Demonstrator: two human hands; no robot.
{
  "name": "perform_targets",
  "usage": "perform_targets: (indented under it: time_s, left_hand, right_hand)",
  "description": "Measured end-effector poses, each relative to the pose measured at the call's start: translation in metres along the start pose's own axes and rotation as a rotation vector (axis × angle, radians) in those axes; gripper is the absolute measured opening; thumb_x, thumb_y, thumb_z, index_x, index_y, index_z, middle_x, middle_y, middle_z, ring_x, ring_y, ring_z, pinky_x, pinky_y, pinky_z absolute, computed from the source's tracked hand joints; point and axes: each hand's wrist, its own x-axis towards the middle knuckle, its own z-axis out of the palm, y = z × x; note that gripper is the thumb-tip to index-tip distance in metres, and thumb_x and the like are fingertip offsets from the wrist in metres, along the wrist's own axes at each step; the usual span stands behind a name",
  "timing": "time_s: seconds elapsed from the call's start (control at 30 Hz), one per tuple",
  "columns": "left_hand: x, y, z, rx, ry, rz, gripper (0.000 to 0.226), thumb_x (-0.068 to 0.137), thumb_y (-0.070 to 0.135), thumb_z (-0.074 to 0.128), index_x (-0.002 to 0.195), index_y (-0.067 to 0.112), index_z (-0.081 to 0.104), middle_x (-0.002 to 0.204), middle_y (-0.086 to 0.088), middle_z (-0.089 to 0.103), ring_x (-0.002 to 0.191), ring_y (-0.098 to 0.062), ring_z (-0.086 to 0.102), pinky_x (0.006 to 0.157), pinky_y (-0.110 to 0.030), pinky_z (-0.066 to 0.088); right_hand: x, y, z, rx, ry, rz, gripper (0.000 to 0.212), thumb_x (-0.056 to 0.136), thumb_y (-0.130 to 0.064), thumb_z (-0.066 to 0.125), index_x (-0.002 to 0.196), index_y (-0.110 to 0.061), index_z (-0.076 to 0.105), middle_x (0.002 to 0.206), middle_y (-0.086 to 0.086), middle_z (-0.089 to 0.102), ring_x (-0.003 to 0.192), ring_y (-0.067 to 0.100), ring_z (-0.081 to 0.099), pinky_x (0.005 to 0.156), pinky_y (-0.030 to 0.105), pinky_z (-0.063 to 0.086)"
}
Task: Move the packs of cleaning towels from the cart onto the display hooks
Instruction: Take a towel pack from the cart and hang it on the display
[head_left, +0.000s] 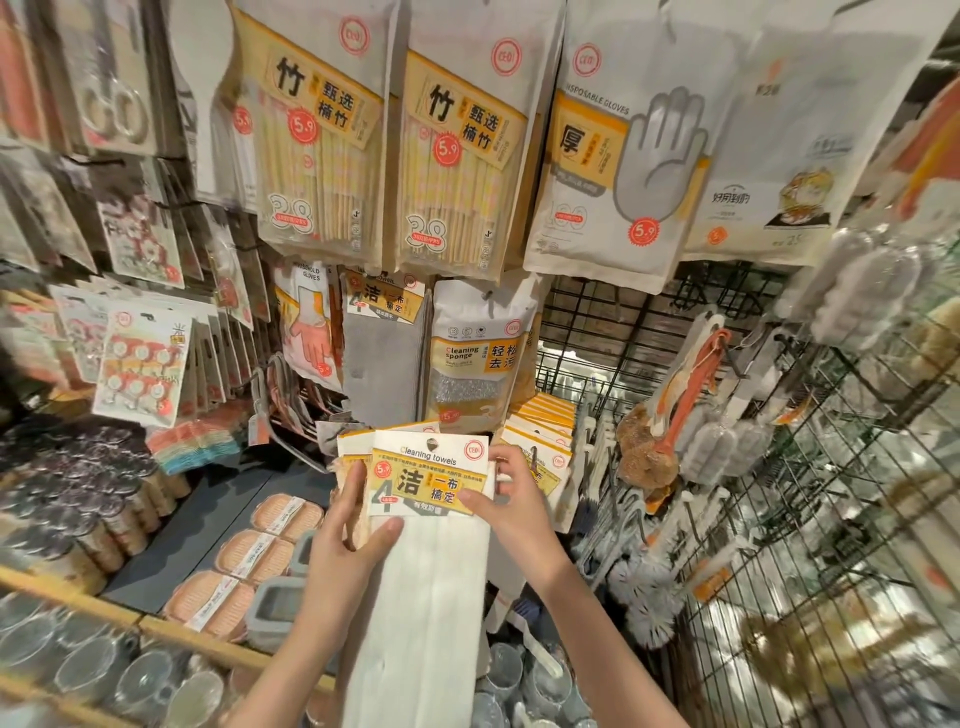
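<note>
Both hands on a white pack of cleaning towels (431, 519), held up in front of the display, header card up, long white towel body hanging down toward the camera.

Room: tight. Just behind the pack's top edge hangs a cleaning sponge pack (478, 353) and a grey towel pack (382, 353); a row of yellow-header packs (540, 431) sits just right of it. Above, chopstick packs (317, 145) and a disposable gloves pack (618, 156) overhang. Right side: black wire grid panel (779, 467) with brushes (675, 415) hanging, close to the right forearm. Left and below: shelf (171, 551) with orange soap trays (249, 566), clear of the pack.

Left hand (348, 540): fingers curled round the pack's left edge, thumb lying across the front below the label. A second pack (353, 457) sits behind the first in the same grip.

Right hand (511, 499): pinches the header card's right edge, thumb on the front, fingers behind.
</note>
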Motion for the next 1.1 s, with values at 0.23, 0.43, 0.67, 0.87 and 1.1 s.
perform_targets:
  time_s: [0.23, 0.43, 0.67, 0.87, 1.1]
  left_hand:
    - [0.002, 0.004, 0.001, 0.018, 0.004, 0.045, 0.077, 0.081, 0.018, 0.073, 0.144, 0.041, 0.033, 0.141, 0.018, 0.046, 0.118, 0.004, 0.049, 0.086, -0.012, 0.042]
    - [0.013, 0.000, 0.003, 0.068, -0.016, 0.119, 0.061, 0.091, 0.016, 0.061, 0.137, 0.046, 0.035, 0.143, 0.025, 0.039, 0.127, 0.014, 0.036, 0.111, -0.031, 0.032]
    - [0.025, -0.008, -0.003, 0.114, 0.018, 0.095, 0.067, 0.094, 0.005, 0.055, 0.133, 0.054, 0.033, 0.143, 0.030, 0.034, 0.126, 0.012, 0.036, 0.112, -0.031, 0.030]
    - [0.035, -0.010, -0.008, 0.147, 0.033, 0.118, 0.066, 0.093, 0.002, 0.054, 0.136, 0.048, 0.032, 0.145, 0.023, 0.036, 0.131, 0.003, 0.036, 0.110, -0.027, 0.029]
    - [0.041, -0.010, -0.012, 0.148, 0.074, 0.102, 0.066, 0.092, 0.003, 0.057, 0.137, 0.046, 0.033, 0.142, 0.025, 0.037, 0.121, 0.016, 0.037, 0.108, -0.028, 0.031]
  right_hand:
    - [-0.003, 0.008, -0.006, 0.201, 0.027, 0.029, 0.065, 0.084, 0.014, 0.057, 0.126, -0.027, 0.030, 0.109, 0.013, 0.064, 0.088, 0.008, 0.069, 0.070, 0.019, 0.053]
    - [-0.001, 0.027, -0.017, 0.213, 0.107, 0.040, 0.064, 0.086, 0.013, 0.055, 0.122, -0.037, 0.037, 0.108, 0.000, 0.064, 0.090, 0.003, 0.068, 0.071, 0.018, 0.053]
    - [0.002, 0.062, -0.040, 0.326, 0.297, 0.102, 0.047, 0.085, 0.013, 0.057, 0.113, -0.025, 0.049, 0.116, 0.013, 0.063, 0.103, 0.026, 0.065, 0.077, 0.032, 0.057]
    - [0.013, 0.083, -0.055, 0.219, 0.372, 0.152, 0.034, 0.085, 0.013, 0.055, 0.112, -0.008, 0.054, 0.120, 0.017, 0.060, 0.100, 0.022, 0.064, 0.079, 0.036, 0.056]
    - [0.034, 0.101, -0.065, 0.156, 0.432, 0.185, 0.032, 0.084, 0.016, 0.052, 0.111, -0.001, 0.055, 0.120, 0.018, 0.058, 0.109, 0.033, 0.059, 0.086, 0.043, 0.052]
